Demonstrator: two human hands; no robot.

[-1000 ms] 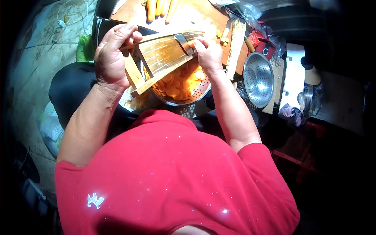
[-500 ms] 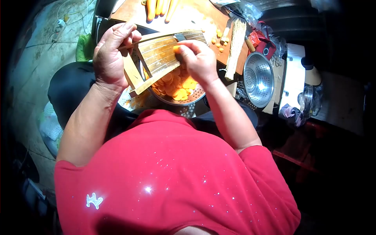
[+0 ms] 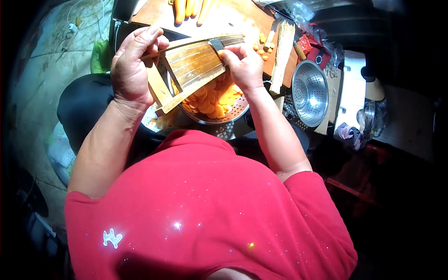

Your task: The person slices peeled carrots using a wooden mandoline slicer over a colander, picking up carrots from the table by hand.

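Observation:
My left hand (image 3: 136, 65) is closed around the near-left end of a wooden slicer (image 3: 191, 67), which tilts over a colander (image 3: 212, 122) of sliced carrots (image 3: 210, 99). A dark flat piece (image 3: 216, 44) lies across the slicer's grooved board toward its far end. Right beside that piece, the fingers of my right hand (image 3: 246, 67) are bent and pressed together at the board. Whatever they pinch is hidden from view.
Whole carrots (image 3: 192, 10) lie on the wooden table (image 3: 156, 13) at the back. To the right are a knife (image 3: 270, 38), carrot bits (image 3: 264, 58), a straw brush (image 3: 283, 53) and a steel colander (image 3: 310, 93). A red bag (image 3: 318, 53) sits behind.
My right hand has slid right along the slicer toward its far end. The orange carrot piece seen at its fingertips before is out of sight. My left hand stays in place.

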